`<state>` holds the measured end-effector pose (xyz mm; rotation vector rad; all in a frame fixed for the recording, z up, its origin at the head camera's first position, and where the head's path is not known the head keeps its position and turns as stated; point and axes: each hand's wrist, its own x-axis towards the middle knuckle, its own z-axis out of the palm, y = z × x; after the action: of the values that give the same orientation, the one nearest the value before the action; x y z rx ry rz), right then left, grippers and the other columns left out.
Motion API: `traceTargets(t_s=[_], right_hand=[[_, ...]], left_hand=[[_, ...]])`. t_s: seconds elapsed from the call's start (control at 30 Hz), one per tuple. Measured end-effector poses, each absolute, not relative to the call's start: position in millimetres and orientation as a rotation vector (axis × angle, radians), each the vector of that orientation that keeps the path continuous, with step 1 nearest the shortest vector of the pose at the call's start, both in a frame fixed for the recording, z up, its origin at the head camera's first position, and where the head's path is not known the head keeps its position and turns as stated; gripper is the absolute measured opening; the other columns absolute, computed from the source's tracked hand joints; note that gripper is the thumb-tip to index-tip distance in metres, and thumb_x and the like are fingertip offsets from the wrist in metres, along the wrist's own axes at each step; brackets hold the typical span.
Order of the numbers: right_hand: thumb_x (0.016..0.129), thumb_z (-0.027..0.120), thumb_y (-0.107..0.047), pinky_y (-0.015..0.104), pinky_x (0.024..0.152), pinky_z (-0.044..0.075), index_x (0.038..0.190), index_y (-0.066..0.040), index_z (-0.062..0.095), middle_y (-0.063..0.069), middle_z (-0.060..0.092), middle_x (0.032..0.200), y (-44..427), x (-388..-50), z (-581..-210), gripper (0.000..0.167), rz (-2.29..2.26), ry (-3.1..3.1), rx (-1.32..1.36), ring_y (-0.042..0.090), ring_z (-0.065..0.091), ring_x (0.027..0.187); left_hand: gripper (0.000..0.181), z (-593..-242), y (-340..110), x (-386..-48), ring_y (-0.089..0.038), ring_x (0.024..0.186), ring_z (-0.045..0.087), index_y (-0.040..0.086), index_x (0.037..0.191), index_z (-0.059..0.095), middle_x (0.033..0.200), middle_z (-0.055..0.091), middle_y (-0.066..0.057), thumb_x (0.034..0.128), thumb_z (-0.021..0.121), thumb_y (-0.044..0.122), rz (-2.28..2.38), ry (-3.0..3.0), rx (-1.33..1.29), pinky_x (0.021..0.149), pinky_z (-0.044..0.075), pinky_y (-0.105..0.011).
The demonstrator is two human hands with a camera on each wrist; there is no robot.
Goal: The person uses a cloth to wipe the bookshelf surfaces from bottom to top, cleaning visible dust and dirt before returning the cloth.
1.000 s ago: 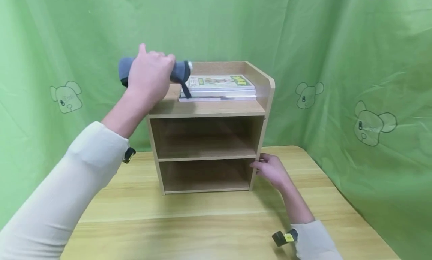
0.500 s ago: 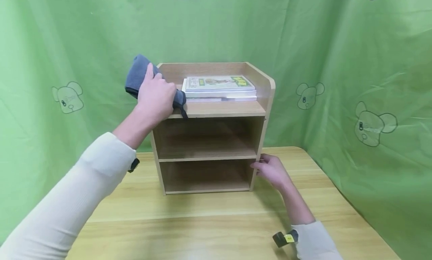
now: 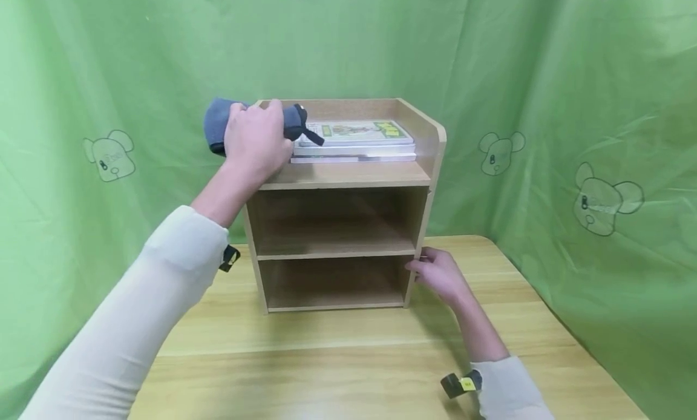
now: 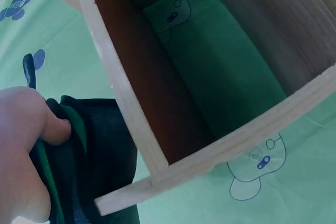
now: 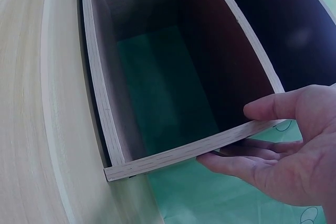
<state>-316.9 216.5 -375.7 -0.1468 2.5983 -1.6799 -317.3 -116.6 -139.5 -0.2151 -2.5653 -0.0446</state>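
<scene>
In the head view my left hand [image 3: 255, 138] grips a bunched blue cloth [image 3: 219, 122] with black edging and a small black loop. It is at the upper left corner of a small wooden shelf [image 3: 343, 181]. The left wrist view shows the cloth's dark folds [image 4: 102, 140] beside the shelf's side panel, with the thumb pressed on them. Lower down, my right hand [image 3: 440, 276] pinches the shelf's right side panel [image 5: 178, 153]. Its thumb is on the inner side and its fingers are outside.
Several stacked books [image 3: 356, 143] lie on the shelf's top, inside its raised rim. Two compartments open to the front below. The shelf stands on a light wooden table [image 3: 327, 365]. A green curtain [image 3: 348, 51] with mouse-like drawings hangs behind and at both sides.
My left hand has carried the cloth right, dipping to the top board's front left edge and then rising again. The cloth turned as it moved. My right hand stayed on the side panel.
</scene>
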Motion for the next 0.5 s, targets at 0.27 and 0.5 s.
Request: traceTargets(t_s=[0.27, 0.5], right_hand=[[0.096, 0.060, -0.013, 0.051, 0.107, 0.049, 0.150, 0.016, 0.030, 0.037, 0.042, 0.149, 217, -316, -375, 0.067, -1.689, 2.584, -0.147, 0.049, 0.051, 0.132], [0.096, 0.059, -0.012, 0.050, 0.107, 0.049, 0.150, 0.016, 0.031, 0.037, 0.043, 0.148, 220, -319, -376, 0.066, -1.694, 2.587, -0.148, 0.049, 0.051, 0.133]], left_hand=[[0.047, -149, -111, -324, -0.035, 0.101, 0.069, -0.006, 0.126, 0.050, 0.103, 0.072, -0.021, 0.0890, 0.060, 0.022, 0.191, -2.620, -0.280, 0.102, 0.037, -0.046], [0.050, -157, -110, -326, -0.036, 0.095, 0.070, -0.006, 0.124, 0.045, 0.098, 0.072, -0.020, 0.0871, 0.064, 0.022, 0.239, -2.641, -0.381, 0.104, 0.036, -0.046]])
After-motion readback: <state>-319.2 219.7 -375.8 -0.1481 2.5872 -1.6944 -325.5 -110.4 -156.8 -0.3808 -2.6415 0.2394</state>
